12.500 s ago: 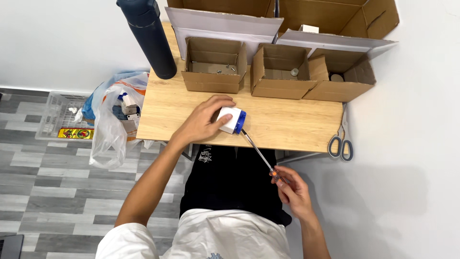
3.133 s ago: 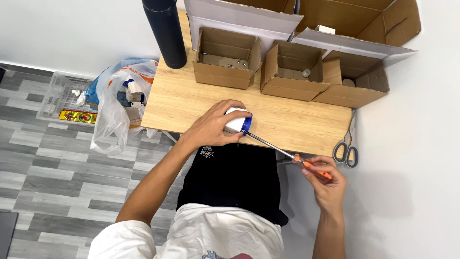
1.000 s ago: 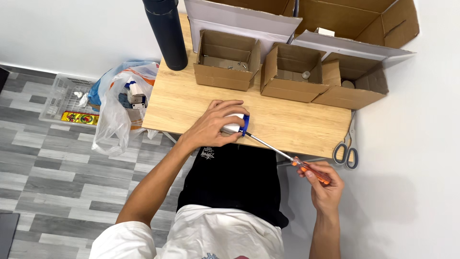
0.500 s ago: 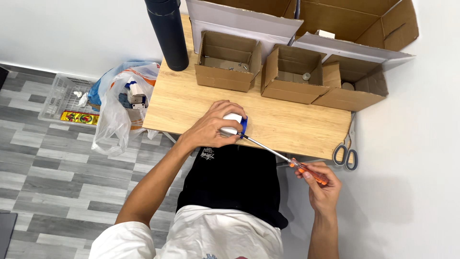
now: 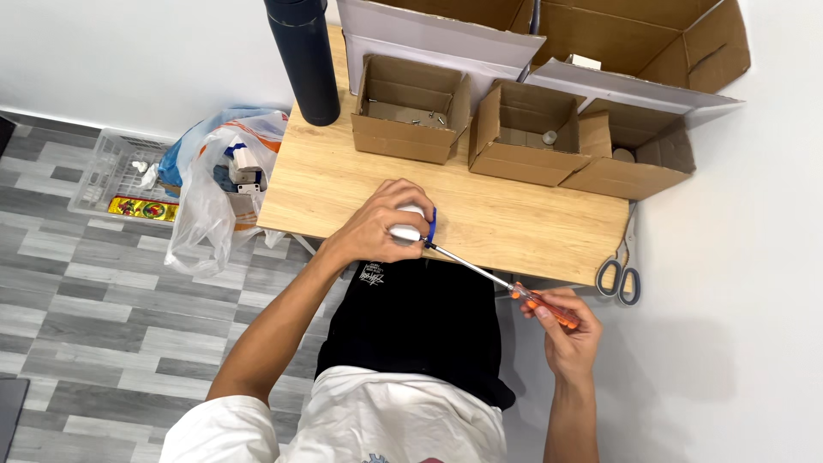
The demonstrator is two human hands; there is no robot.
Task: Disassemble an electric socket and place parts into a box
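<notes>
With the bag (image 5: 219, 193) and a clear tray (image 5: 120, 176) sitting on the floor off the table's left edge, that side has little room to swing into. Dark flask (image 5: 304, 60) stands upright at the table's (image 5: 531, 231) back left corner, well apart from the work.

Left hand (image 5: 377, 225) is cupped down over a small white part (image 5: 410, 225) with a blue rim, fingers wrapped round it, pinning it at the table's near edge. My guess: the clamp is there so the part can't turn or slide under tool load. Part is mostly hidden under the hand.

Screwdriver (image 5: 497, 279) runs from the part's blue end out past the near edge, shaft nearly level. Whether the tip is seated I can't tell. Right hand (image 5: 566, 330) is off the table, below its front right corner, closed round the orange handle, thumb on top.

Three open boxes (image 5: 410, 107) line the back. Bare wood between them and the part, so there's room forward. Scissors (image 5: 621, 270) hang off the right edge, near the right hand's elbow room.
</notes>
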